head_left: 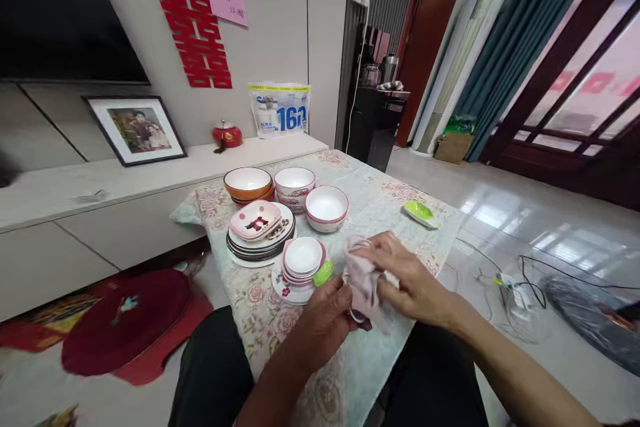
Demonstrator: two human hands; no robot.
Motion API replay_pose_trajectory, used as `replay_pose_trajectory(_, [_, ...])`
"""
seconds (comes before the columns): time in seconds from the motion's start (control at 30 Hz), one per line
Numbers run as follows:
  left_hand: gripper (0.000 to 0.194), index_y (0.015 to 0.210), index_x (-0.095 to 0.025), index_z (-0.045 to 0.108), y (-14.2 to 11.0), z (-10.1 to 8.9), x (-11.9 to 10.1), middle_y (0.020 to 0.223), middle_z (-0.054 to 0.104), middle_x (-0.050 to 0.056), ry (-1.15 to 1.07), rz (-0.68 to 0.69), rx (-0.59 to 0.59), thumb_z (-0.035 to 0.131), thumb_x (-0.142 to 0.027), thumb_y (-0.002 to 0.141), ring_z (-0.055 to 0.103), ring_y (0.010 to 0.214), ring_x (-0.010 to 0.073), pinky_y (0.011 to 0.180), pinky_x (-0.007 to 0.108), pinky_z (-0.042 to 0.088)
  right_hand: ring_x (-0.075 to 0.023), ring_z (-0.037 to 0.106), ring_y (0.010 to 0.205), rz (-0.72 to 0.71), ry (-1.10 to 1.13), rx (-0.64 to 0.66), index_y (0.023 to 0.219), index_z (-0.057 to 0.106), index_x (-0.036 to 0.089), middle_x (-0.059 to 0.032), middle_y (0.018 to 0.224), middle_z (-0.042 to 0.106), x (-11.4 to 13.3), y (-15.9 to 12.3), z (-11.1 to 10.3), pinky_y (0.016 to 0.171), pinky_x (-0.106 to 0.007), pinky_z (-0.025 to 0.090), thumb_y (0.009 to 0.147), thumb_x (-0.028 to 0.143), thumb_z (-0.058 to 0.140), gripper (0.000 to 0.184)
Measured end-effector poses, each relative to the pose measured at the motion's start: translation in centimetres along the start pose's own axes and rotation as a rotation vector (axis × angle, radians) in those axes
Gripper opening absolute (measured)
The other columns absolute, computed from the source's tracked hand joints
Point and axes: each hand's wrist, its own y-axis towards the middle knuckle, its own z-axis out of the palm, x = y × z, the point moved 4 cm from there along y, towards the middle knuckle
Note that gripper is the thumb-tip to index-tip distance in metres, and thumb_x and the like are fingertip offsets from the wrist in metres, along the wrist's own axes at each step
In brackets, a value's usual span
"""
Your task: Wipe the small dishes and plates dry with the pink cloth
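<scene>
My right hand (pixel 403 277) is closed on a pale pink cloth (pixel 361 277) over the front of the table. Just left of it, my left hand (pixel 327 317) grips a small dish, mostly hidden under the cloth, with only a bit of pale rim showing. Close beyond my left fingers is a green leaf-shaped dish (pixel 324 273), partly covered. Beside it, small white bowls (pixel 303 255) sit stacked on flowered saucers. A pile of plates (pixel 260 253) carries a pink patterned dish (pixel 255 220) on top.
Orange bowls (pixel 248 181) and red-rimmed white bowls (pixel 327 205) stand toward the back of the cloth-covered table (pixel 280 313). Another green leaf-shaped dish (pixel 420 211) lies near the right edge. A red stool (pixel 135 327) is on the floor to the left.
</scene>
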Motion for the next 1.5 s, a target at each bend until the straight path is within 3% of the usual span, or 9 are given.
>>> replay_pose_trajectory(0.17, [0.017, 0.093, -0.015, 0.062, 0.6, 1.4, -1.4, 0.088, 0.064, 0.005, 0.326, -0.104, -0.006, 0.058, -0.029, 0.083, 0.062, 0.078, 0.0162, 0.068, 0.027, 0.048, -0.0199, 0.052, 0.084, -0.053, -0.202, 0.094, 0.116, 0.058, 0.017, -0.0081, 0.091, 0.058, 0.3, 0.3, 1.1, 0.069, -0.031, 0.049, 0.095, 0.013, 0.045, 0.025])
replay_pose_trajectory(0.43, [0.017, 0.08, -0.02, 0.048, 0.6, 1.7, -3.6, 0.06, 0.051, 0.001, 1.454, 0.062, -0.401, 0.035, -0.022, 0.091, 0.054, 0.053, 0.0183, 0.057, 0.031, 0.039, -0.0212, 0.054, 0.079, -0.066, -0.46, -0.119, 0.112, 0.059, 0.013, -0.0098, 0.085, 0.06, 0.0, 0.0, 1.1, 0.069, -0.033, 0.05, 0.098, 0.014, 0.041, 0.023])
replay_pose_trajectory(0.7, [0.033, 0.098, -0.019, 0.055, 0.5, 2.4, -3.3, 0.079, 0.066, 0.009, 1.326, 0.15, -0.52, 0.026, -0.036, 0.095, 0.064, 0.059, 0.019, 0.053, 0.028, 0.045, -0.0137, 0.053, 0.064, 0.332, -0.112, -0.51, 0.082, 0.054, 0.02, -0.0009, 0.074, 0.056, -0.6, -1.9, 3.5, 0.06, -0.024, 0.043, 0.099, 0.022, 0.046, 0.018])
replay_pose_trajectory(0.87, [0.035, 0.102, -0.018, 0.058, 0.4, 2.5, -3.3, 0.075, 0.067, 0.006, 1.149, -0.016, -0.392, 0.028, -0.036, 0.095, 0.066, 0.058, 0.0183, 0.053, 0.027, 0.048, -0.0126, 0.055, 0.058, 0.55, 0.183, -0.448, 0.085, 0.057, 0.02, 0.0022, 0.066, 0.058, -2.2, -3.1, 5.0, 0.055, -0.022, 0.042, 0.1, 0.029, 0.044, 0.022])
replay_pose_trajectory(0.97, [0.025, 0.092, -0.018, 0.059, 0.9, 2.6, -4.1, 0.07, 0.065, 0.005, 1.379, -0.035, -0.384, 0.036, -0.015, 0.085, 0.067, 0.066, 0.0203, 0.061, 0.028, 0.047, -0.0137, 0.057, 0.062, 0.527, 0.14, -0.376, 0.084, 0.057, 0.02, 0.0007, 0.07, 0.06, -2.4, -3.0, 4.9, 0.057, -0.023, 0.044, 0.1, 0.029, 0.044, 0.022])
replay_pose_trajectory(1.1, [0.023, 0.087, -0.017, 0.059, 1.6, 2.4, -4.8, 0.076, 0.068, 0.008, 1.757, 0.063, -0.425, 0.041, -0.005, 0.078, 0.067, 0.077, 0.0243, 0.067, 0.032, 0.043, -0.016, 0.058, 0.066, 0.345, -0.085, -0.325, 0.097, 0.057, 0.019, -0.0031, 0.076, 0.061, -1.3, -2.3, 4.3, 0.06, -0.026, 0.046, 0.1, 0.025, 0.043, 0.016])
replay_pose_trajectory(1.3, [0.021, 0.076, -0.02, 0.053, 1.4, 2.2, -4.6, 0.069, 0.065, 0.006, 1.849, 0.334, -0.387, 0.038, -0.007, 0.084, 0.064, 0.065, 0.0201, 0.059, 0.029, 0.041, -0.0196, 0.06, 0.072, 0.083, -0.307, -0.265, 0.115, 0.054, 0.015, -0.0077, 0.083, 0.063, -0.9, -1.3, 3.2, 0.063, -0.029, 0.049, 0.1, 0.022, 0.043, 0.021])
replay_pose_trajectory(1.37, [0.022, 0.079, -0.02, 0.053, 1.3, 2.5, -4.6, 0.07, 0.066, 0.005, 1.83, 0.495, -0.431, 0.036, -0.008, 0.087, 0.063, 0.064, 0.0195, 0.058, 0.028, 0.043, -0.0172, 0.059, 0.067, 0.145, -0.231, -0.345, 0.105, 0.057, 0.018, -0.0047, 0.079, 0.062, -1.2, -1.2, 3.2, 0.061, -0.026, 0.048, 0.1, 0.024, 0.043, 0.016])
replay_pose_trajectory(1.5, [0.023, 0.088, -0.02, 0.055, 1.3, 3.0, -4.0, 0.072, 0.067, 0.005, 1.781, 0.714, -0.612, 0.034, -0.013, 0.093, 0.065, 0.067, 0.0202, 0.061, 0.029, 0.046, -0.0145, 0.06, 0.066, 0.487, 0.074, -0.623, 0.096, 0.058, 0.02, -0.0014, 0.079, 0.063, -1.6, -1.5, 5.5, 0.059, -0.023, 0.046, 0.101, 0.031, 0.043, 0.019])
